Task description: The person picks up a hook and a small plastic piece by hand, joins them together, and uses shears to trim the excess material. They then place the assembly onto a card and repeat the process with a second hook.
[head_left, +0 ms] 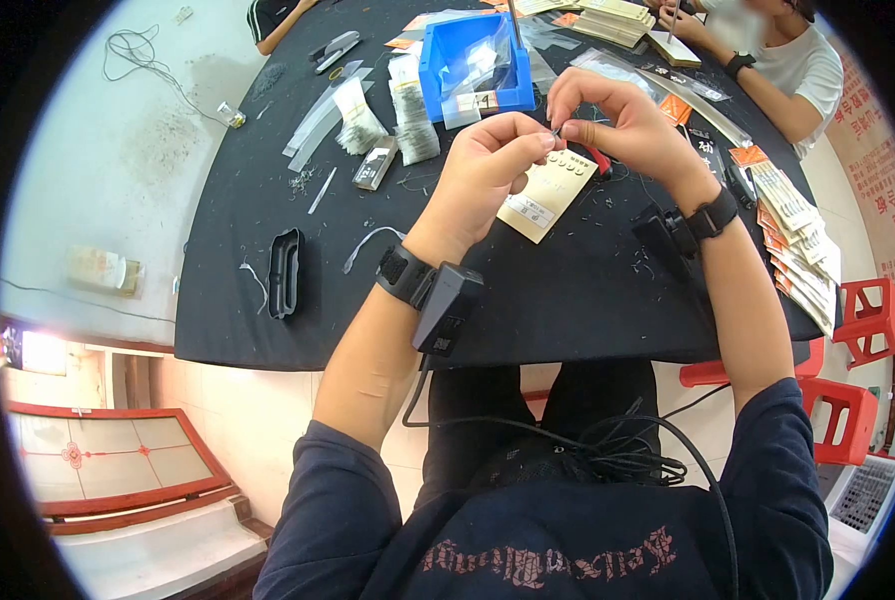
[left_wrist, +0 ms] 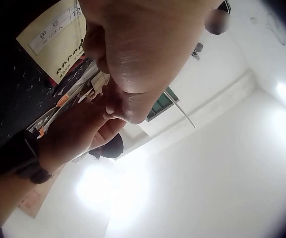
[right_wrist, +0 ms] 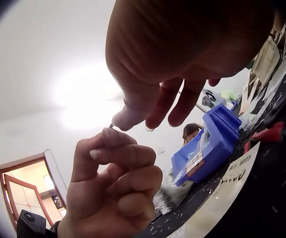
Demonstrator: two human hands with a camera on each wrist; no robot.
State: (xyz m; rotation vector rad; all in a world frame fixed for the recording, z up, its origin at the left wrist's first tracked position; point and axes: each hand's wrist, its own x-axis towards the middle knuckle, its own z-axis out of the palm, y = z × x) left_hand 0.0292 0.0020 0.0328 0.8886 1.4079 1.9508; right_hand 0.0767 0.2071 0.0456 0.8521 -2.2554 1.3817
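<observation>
Over the table, my left hand (head_left: 483, 172) and right hand (head_left: 628, 128) meet fingertip to fingertip. Thumb and index finger of each pinch a tiny dark piece (head_left: 556, 131), mostly hidden by the fingers; I cannot tell its kind. In the right wrist view a dark tip (right_wrist: 112, 125) shows between the right thumb and the left fingers. The left hand's other fingers are curled in, while the right hand's spread loosely. Below the hands lies a cream printed card (head_left: 538, 205) with a row of curved marks and a white label. A red-handled tool (head_left: 598, 158) lies beside it, partly covered.
Behind the hands stands a blue bin (head_left: 431, 75) holding clear bags. Bundles of small pieces (head_left: 415, 120), a small box (head_left: 376, 163) and a black tray (head_left: 286, 275) lie leftward. Orange-topped cards (head_left: 793, 230) pile up at right. Another person (head_left: 803, 75) sits across the table.
</observation>
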